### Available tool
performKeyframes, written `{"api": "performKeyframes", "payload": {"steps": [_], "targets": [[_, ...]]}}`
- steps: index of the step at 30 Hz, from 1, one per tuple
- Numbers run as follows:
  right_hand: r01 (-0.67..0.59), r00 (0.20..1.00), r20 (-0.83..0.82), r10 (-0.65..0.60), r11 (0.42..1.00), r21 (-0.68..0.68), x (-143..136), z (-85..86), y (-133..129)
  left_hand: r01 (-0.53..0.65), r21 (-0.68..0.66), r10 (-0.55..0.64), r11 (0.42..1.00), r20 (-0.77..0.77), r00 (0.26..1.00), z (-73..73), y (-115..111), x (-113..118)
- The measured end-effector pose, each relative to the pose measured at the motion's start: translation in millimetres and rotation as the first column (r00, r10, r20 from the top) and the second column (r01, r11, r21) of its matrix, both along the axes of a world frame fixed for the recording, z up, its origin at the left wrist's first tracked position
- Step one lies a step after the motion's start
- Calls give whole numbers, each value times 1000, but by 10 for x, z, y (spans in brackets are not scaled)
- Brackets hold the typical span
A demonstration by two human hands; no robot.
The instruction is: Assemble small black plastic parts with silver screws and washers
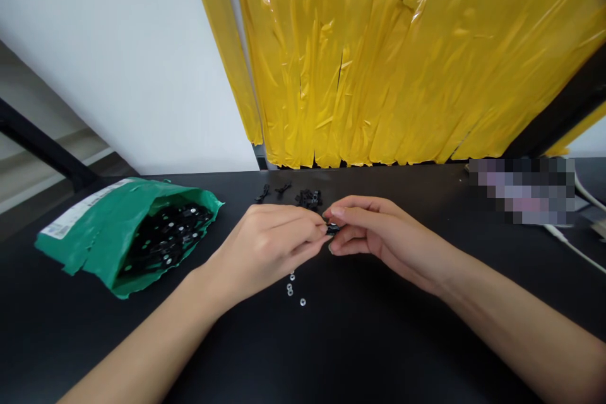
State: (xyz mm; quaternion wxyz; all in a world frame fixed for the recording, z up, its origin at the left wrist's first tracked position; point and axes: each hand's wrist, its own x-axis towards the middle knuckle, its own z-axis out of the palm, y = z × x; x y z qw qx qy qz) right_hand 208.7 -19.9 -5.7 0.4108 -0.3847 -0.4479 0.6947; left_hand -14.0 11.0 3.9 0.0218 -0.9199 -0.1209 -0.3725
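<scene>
small black part (333, 229) clamped by left hand (272, 237) fingers, can't tell if right hand (383, 227) fingers grip too. loose pinch could drop it near the little rings (303, 302)

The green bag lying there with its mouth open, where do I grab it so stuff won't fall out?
The green bag lies on its side, mouth facing right, with black pieces at the opening. So reach down from above and pinch the mouth's upper edge; lifting there should tip the opening up and probably keep them in.
</scene>
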Motion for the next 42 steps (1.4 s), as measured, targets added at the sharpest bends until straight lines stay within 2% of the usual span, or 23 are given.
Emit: {"api": "performKeyframes", "payload": {"steps": [5,12,20,31,35,42], "targets": [[19,997,72,-20,1000,16,6,18,-10,-4,8,4,1000,5,1000,-4,-5,-6],[19,999,34,-20,1000,9,0,14,-19,-7,21,7,1000,-6,1000,7,-2,8],[30,994,107,-32,999,21,15,32,1,8,33,-7,999,-7,1000,12,-1,0],[3,998,58,-6,998,60,6,-6,-5,-1,29,1,1000,-4,1000,8,9,-8],[32,993,109,-41,996,82,10,1,-5,-10,45,10,999,-9,1000,17,2,-9],[96,989,103,-104,992,76,-71,-7,-29,-29,69,30,997,-24,999,13,-20,-1]]}}
